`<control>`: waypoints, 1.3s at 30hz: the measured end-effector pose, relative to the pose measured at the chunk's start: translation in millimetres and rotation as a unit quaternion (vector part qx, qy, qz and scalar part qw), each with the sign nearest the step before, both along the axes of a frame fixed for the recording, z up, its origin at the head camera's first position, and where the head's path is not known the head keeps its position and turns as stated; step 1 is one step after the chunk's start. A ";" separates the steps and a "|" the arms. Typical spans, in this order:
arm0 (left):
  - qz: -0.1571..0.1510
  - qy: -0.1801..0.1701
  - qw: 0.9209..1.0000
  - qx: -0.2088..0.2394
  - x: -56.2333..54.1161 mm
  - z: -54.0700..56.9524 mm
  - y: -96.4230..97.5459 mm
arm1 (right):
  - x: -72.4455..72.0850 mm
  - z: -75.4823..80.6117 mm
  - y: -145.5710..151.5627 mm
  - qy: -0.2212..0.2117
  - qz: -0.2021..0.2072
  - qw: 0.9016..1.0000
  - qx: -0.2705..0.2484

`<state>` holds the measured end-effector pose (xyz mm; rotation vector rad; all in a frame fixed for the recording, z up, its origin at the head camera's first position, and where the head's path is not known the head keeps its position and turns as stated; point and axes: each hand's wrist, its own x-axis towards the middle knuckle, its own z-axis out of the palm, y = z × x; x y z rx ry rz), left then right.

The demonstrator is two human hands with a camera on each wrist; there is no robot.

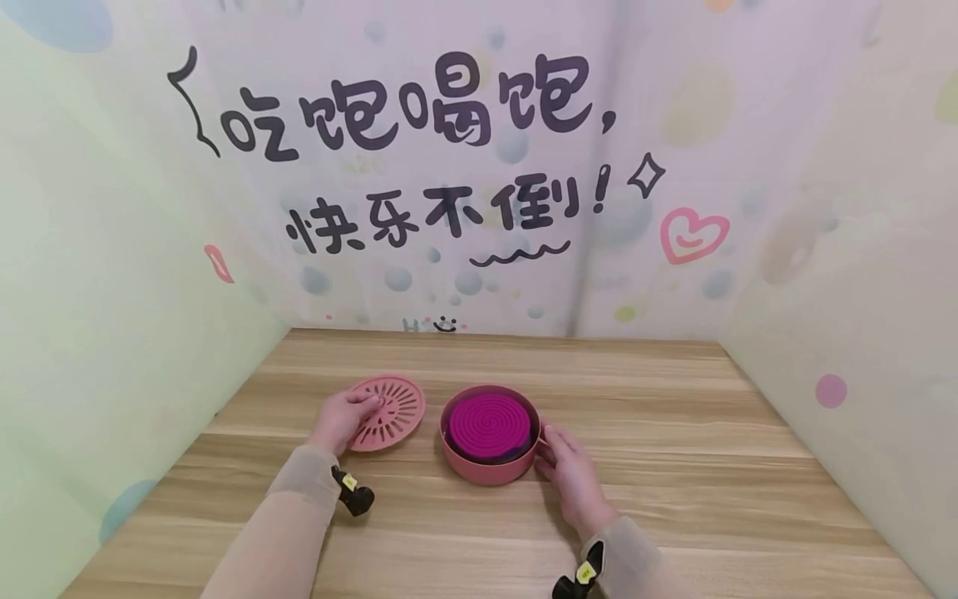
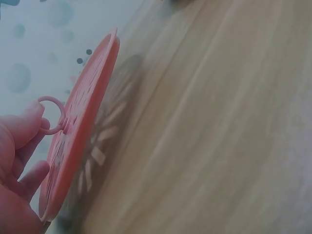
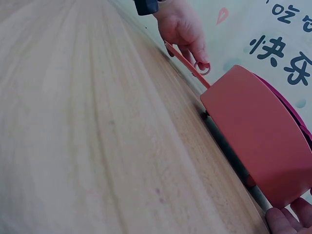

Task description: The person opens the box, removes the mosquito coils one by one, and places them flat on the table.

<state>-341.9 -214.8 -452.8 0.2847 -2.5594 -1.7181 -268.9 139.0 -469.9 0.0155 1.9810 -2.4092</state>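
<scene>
A pink slotted lid point(image 1: 397, 409) is held by the left hand point(image 1: 343, 420) on the left part of the table point(image 1: 659, 416), beside a pink bowl point(image 1: 490, 474) and apart from it. The small ring point(image 2: 62, 109) at the lid's centre is pinched between thumb and fingers, as is shown from the left wrist. The lid is seen there tilted on its edge, and its slotted shadow is cast on the wood; whether its lowest rim is touching the table cannot be told.

The bowl is set near the middle of the table, with its mouth turned upward. Inside it a magenta disc point(image 1: 490, 424) is seated, marked with concentric ridges, and something dark is glimpsed along the disc's near right edge. The bowl's right side is gripped by the right hand point(image 1: 578, 481), whose fingers are bent against the wall, the thumb lower down. Whether a handle is enclosed by them cannot be made out. From the right wrist, only fingertips are caught at the bowl's bottom corner.

Both forearms are covered by beige sleeves point(image 1: 265, 532), and a black device point(image 1: 361, 501) with a yellow label is worn at each wrist. The table is backed by a pale wall point(image 1: 688, 50) on which black Chinese lettering, coloured spots and a pink heart point(image 1: 677, 254) are printed.
</scene>
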 end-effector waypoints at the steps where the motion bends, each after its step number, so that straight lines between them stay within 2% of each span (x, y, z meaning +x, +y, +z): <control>1: -0.001 -0.001 1.000 -0.002 0.2 -0.8 -0.4 | 0.1 -0.2 0.1 0.002 0.002 1.000 0.000; 11: -0.004 0.000 1.000 -0.022 3.2 -4.4 -0.4 | -1.7 -2.0 1.0 0.005 -0.005 1.000 0.014; 23: 0.000 -0.007 1.000 -0.004 5.0 -6.2 -0.1 | -3.1 -2.0 1.1 -0.004 -0.005 1.000 0.005; 29: -0.010 -0.001 1.000 -0.017 4.4 -7.2 -1.2 | -2.7 -1.2 0.5 0.001 -0.004 1.000 0.005; 34: -0.028 0.013 0.999 -0.032 6.7 -1.9 -0.4 | -2.6 -0.9 0.8 0.000 -0.004 1.000 0.005; 39: -0.029 0.040 0.998 -0.024 13.4 11.1 11.6 | -2.3 0.0 1.3 -0.001 -0.003 1.000 0.006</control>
